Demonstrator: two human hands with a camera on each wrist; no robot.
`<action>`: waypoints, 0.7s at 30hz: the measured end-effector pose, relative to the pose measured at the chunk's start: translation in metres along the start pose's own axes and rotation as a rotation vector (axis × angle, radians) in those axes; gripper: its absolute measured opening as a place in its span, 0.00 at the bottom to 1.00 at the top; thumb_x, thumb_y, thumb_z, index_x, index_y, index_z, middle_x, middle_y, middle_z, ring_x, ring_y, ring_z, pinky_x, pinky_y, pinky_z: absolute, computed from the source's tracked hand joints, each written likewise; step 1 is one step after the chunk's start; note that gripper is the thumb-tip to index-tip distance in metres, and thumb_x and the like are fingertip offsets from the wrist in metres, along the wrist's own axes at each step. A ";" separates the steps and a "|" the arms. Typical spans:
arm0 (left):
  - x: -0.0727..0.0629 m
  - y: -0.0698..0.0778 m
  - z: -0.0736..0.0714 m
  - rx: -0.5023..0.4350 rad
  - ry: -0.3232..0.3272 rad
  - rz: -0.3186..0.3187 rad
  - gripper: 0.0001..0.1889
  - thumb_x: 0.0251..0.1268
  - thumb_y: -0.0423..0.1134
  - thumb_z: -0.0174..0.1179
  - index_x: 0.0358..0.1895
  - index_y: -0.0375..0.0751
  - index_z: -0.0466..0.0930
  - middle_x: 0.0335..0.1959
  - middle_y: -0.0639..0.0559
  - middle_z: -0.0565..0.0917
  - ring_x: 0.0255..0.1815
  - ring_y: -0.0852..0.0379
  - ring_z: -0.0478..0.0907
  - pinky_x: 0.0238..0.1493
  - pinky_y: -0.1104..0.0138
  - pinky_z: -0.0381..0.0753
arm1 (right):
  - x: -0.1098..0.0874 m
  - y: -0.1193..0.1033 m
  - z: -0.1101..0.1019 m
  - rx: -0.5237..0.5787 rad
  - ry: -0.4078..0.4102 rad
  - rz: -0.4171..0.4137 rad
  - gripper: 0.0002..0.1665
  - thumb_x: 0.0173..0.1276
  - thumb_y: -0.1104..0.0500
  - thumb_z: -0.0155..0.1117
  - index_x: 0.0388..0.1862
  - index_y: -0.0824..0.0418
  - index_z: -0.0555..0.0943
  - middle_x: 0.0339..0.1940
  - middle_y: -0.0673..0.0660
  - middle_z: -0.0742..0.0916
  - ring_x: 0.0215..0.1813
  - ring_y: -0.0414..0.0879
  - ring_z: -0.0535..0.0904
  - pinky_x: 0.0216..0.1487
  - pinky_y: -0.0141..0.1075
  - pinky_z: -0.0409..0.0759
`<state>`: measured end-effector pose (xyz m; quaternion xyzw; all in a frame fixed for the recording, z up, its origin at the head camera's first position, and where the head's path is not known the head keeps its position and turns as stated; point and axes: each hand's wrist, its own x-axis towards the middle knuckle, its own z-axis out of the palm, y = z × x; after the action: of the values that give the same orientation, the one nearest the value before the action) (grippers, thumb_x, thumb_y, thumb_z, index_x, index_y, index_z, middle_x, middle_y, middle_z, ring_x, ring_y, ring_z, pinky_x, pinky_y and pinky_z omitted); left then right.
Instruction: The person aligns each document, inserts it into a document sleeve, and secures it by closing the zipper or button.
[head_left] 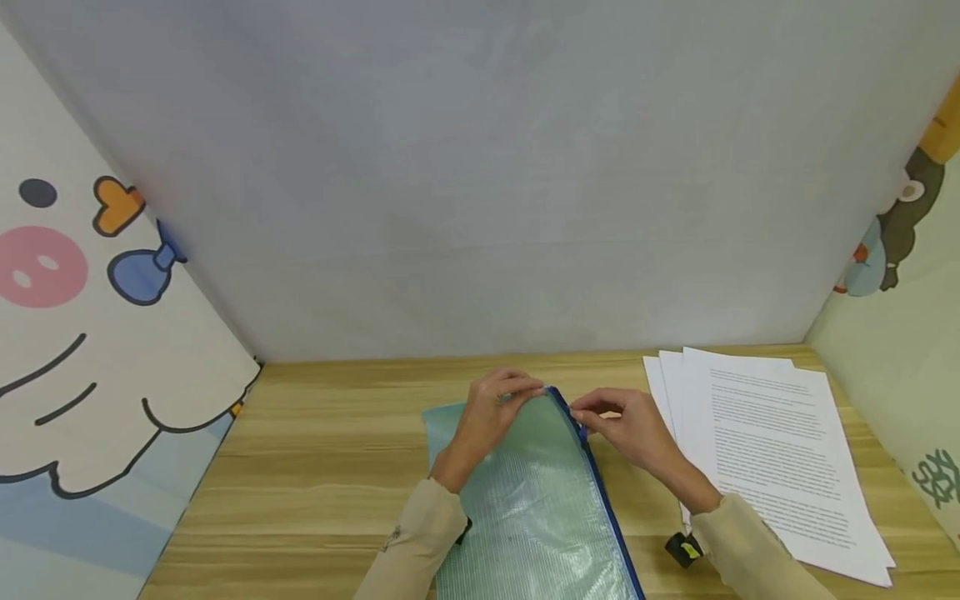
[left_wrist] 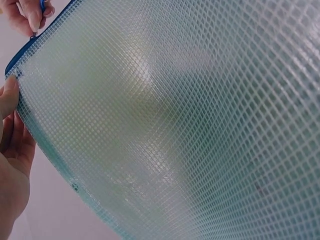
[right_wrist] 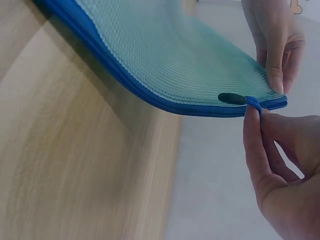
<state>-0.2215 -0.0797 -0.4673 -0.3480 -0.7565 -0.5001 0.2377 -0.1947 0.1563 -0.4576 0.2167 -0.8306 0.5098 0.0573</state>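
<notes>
A translucent green mesh zipper pouch is held up off the table at its far end, its blue zipper running along the right edge. My left hand pinches the pouch's far corner, close to the end of the zipper, between thumb and fingers. With thumb and forefinger my right hand pinches the blue cord pull of the zipper, a short way from that corner. In the right wrist view the zipper looks closed along its visible length, and a dark oval slider piece lies by the cord.
A fanned stack of printed paper sheets lies on the right of the wooden table, beside the right forearm. Behind the table stands a grey wall; cartoon-printed panels flank it on both sides.
</notes>
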 end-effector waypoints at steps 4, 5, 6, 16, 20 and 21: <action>0.000 -0.001 0.000 -0.005 0.012 -0.007 0.06 0.61 0.27 0.70 0.41 0.34 0.91 0.37 0.45 0.88 0.35 0.50 0.85 0.37 0.63 0.85 | -0.002 0.002 0.001 -0.006 -0.003 0.005 0.05 0.66 0.68 0.72 0.39 0.62 0.90 0.36 0.54 0.91 0.33 0.46 0.88 0.35 0.33 0.86; 0.000 -0.001 0.000 -0.005 0.014 -0.010 0.06 0.61 0.27 0.70 0.41 0.34 0.91 0.37 0.45 0.88 0.35 0.50 0.85 0.37 0.63 0.85 | -0.003 0.002 0.001 -0.006 -0.002 0.005 0.05 0.66 0.69 0.72 0.39 0.62 0.90 0.36 0.54 0.91 0.32 0.47 0.88 0.34 0.33 0.86; 0.000 0.000 0.000 -0.002 0.015 -0.014 0.06 0.61 0.27 0.70 0.41 0.34 0.91 0.37 0.45 0.88 0.35 0.50 0.85 0.37 0.64 0.85 | -0.004 0.002 0.000 -0.006 -0.001 0.004 0.05 0.66 0.69 0.72 0.39 0.62 0.90 0.36 0.54 0.91 0.32 0.47 0.88 0.34 0.33 0.86; 0.001 0.001 -0.001 0.040 0.019 -0.011 0.07 0.60 0.26 0.70 0.42 0.34 0.91 0.37 0.45 0.87 0.36 0.50 0.85 0.37 0.66 0.85 | -0.008 0.003 0.000 -0.025 0.001 0.011 0.04 0.66 0.68 0.72 0.38 0.62 0.90 0.34 0.53 0.91 0.30 0.48 0.87 0.33 0.33 0.85; 0.002 0.001 -0.001 0.045 0.043 -0.027 0.07 0.60 0.26 0.71 0.41 0.34 0.91 0.36 0.45 0.87 0.35 0.50 0.85 0.37 0.66 0.85 | -0.011 0.004 0.000 -0.026 -0.003 0.021 0.04 0.66 0.68 0.72 0.38 0.62 0.90 0.33 0.53 0.91 0.30 0.47 0.86 0.31 0.33 0.85; 0.003 0.001 -0.001 0.043 0.045 -0.032 0.07 0.60 0.27 0.71 0.41 0.34 0.91 0.36 0.45 0.87 0.35 0.50 0.85 0.37 0.66 0.85 | -0.011 0.005 0.000 -0.027 -0.002 0.022 0.04 0.66 0.68 0.73 0.38 0.62 0.90 0.33 0.53 0.91 0.30 0.47 0.86 0.31 0.33 0.84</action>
<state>-0.2225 -0.0797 -0.4646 -0.3194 -0.7669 -0.4953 0.2541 -0.1866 0.1617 -0.4647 0.2074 -0.8397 0.4990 0.0535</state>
